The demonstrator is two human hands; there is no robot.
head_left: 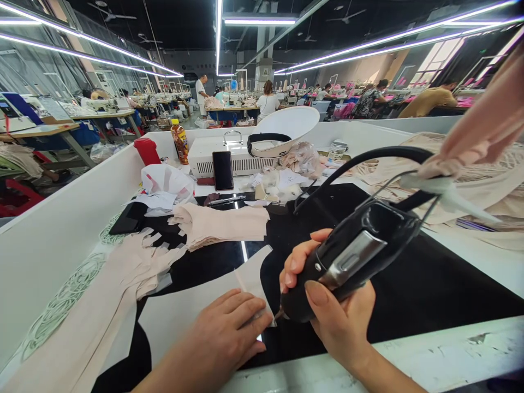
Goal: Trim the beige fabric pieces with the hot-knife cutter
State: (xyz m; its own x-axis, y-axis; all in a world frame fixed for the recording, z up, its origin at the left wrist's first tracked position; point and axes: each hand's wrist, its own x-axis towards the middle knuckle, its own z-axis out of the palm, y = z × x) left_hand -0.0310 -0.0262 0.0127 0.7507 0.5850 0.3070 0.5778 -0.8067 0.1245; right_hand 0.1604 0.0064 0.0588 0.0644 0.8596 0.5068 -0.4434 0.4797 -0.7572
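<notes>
My left hand [223,330] lies flat with its fingers stretched out, pressing on a white pattern-shaped sheet [180,311] that rests on the glossy black work surface [409,295]. Whether the sheet is paper or fabric I cannot tell. My right hand [331,305] is wrapped round a black corded handheld tool [347,262] with a silver lever on its side. A small pointed tip shows under the tool, at the sheet's right edge beside my left fingertips. Above, the tool's cable [368,155] loops near a pale pink cloth strip [478,125] hanging from the upper right.
Beige fabric pieces are stacked at the back [225,222] and along the left [90,311], with green cord [61,300] beside them. Behind stand a phone [222,171], a white vented box [204,155] and a bottle [179,142]. More beige fabric [483,191] lies right. People work at distant tables.
</notes>
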